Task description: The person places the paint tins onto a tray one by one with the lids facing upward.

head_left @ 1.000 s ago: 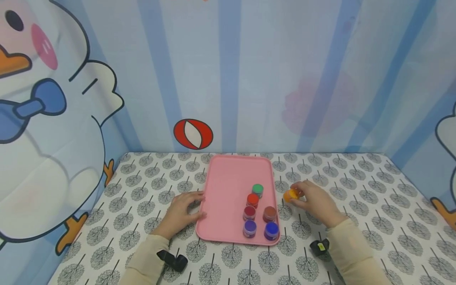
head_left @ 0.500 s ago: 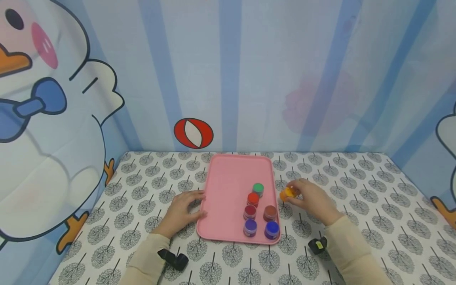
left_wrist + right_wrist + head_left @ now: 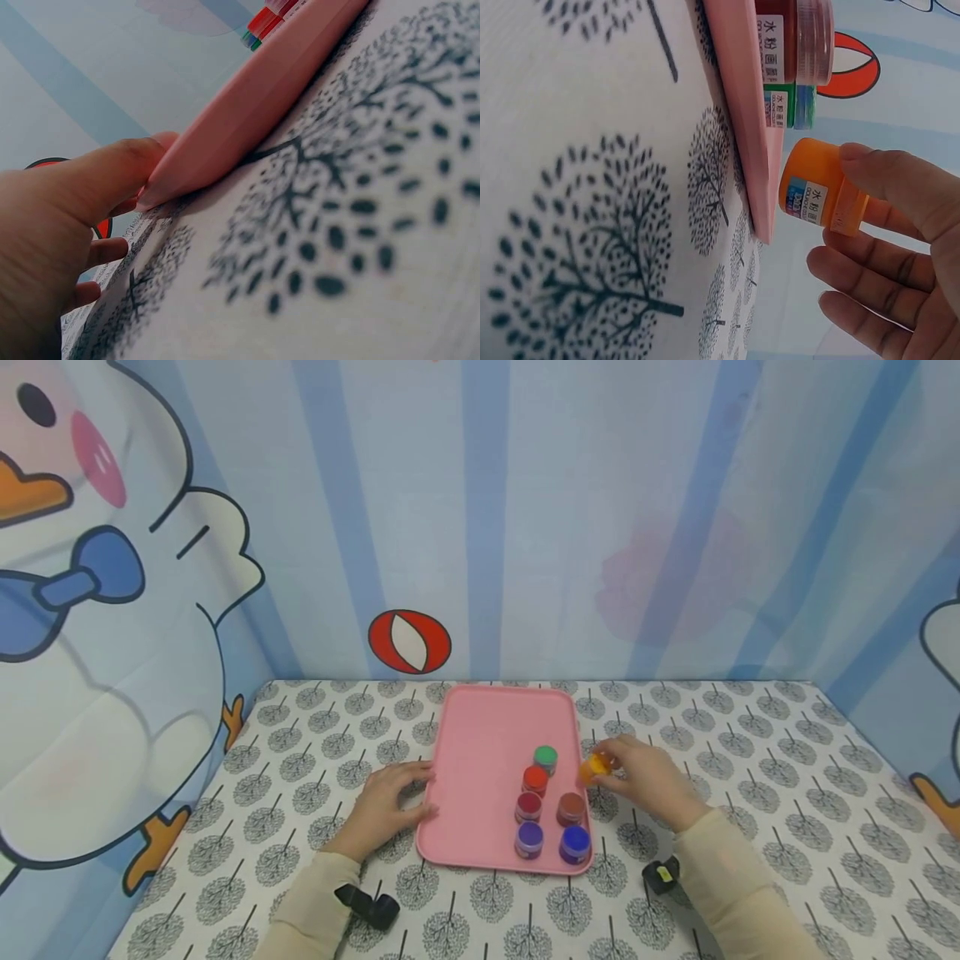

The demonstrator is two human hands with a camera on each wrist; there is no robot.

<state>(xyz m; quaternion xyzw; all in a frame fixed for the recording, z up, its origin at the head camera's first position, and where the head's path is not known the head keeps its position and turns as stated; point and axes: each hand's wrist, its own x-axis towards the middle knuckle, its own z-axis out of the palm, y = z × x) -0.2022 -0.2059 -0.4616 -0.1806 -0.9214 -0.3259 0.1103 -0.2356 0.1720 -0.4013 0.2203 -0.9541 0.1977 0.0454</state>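
Note:
My right hand pinches an orange gouache paint jar between thumb and fingers. The jar is tilted above the right rim of the pink tray, near its middle. On the left, my left hand rests its spread thumb and fingertips on the tray's edge. Inside the tray's right side stand several more jars: green, red, dark red, brown, purple and blue. Labels with printed characters show in the right wrist view.
A white cloth printed with dark trees covers the table. Behind it hangs a blue striped curtain with a cartoon duck. Black cameras are strapped at both wrists.
My right hand has carried the orange paint jar leftward, from beside the tray to its right rim. The left hand stays at the tray's left edge; the other jars have not moved.

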